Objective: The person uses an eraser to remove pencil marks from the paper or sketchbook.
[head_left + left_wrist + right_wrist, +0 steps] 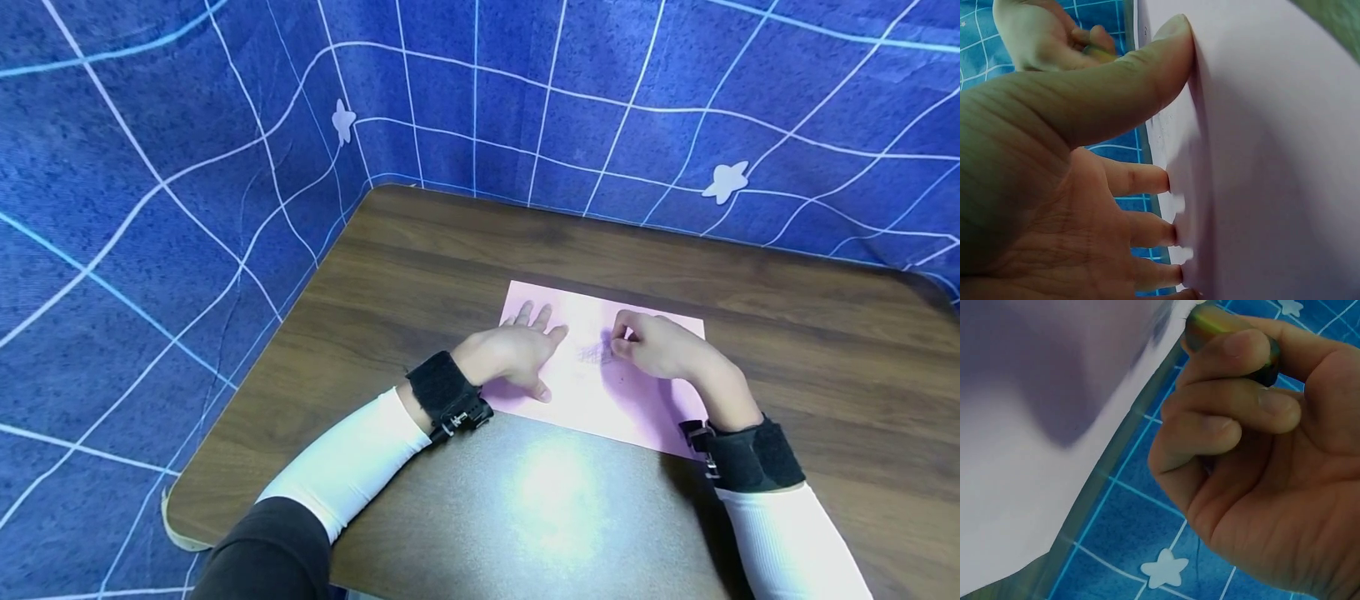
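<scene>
Left hand [513, 354] flat on pink paper [637, 408], table edge [180, 533] well apart.

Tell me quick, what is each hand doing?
Left hand: open, fingers spread, pressing flat on the pink paper sheet.
Right hand: closed, fingers curled round a small dark rounded object at the paper.

L hand [517, 354] lies flat, palm down, fingers [1147, 179] straight & spread, thumb out to the side, tips pressing down. R hand [660, 346] is curled, fingers [1235, 384] bunched w/ thumb in a tight pinch. Both forearms angle in from the near edge, white sleeves, black straps on both wrists.
</scene>
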`<state>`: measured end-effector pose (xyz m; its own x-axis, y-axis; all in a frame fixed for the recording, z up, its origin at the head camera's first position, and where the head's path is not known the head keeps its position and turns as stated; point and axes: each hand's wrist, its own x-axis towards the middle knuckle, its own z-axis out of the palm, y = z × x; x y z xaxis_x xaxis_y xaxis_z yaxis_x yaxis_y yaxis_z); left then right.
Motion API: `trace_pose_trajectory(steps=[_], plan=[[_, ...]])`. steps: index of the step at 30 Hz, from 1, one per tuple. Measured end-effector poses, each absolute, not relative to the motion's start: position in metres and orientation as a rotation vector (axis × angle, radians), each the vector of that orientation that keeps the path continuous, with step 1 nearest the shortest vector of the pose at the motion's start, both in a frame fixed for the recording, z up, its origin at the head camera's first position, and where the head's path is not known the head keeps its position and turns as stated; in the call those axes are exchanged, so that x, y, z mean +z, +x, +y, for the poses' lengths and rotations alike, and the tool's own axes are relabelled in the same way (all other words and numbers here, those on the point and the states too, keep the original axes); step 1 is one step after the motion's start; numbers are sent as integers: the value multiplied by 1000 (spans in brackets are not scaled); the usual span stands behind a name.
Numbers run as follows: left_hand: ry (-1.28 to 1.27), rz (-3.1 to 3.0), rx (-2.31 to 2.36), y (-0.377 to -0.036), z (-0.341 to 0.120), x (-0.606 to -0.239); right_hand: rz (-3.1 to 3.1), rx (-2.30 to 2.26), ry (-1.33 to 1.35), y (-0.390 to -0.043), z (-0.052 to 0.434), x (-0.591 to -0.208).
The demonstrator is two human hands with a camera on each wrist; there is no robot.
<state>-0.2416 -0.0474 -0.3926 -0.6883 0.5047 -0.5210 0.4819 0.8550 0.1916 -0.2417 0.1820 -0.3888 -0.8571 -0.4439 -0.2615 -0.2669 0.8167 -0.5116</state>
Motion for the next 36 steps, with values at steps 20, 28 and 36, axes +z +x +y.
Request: trace_pose_trajectory(steps=[20, 28, 36], plan=[[725, 2464, 5, -241, -43, -390, 2720, -606, -672, -230, 141, -400], [738, 2479, 14, -242, -48, -392, 2743, -525, -584, -234, 139, -399], [751, 2470, 38, -242, -48, -393, 2664, -621, -557, -238, 158, -399]])
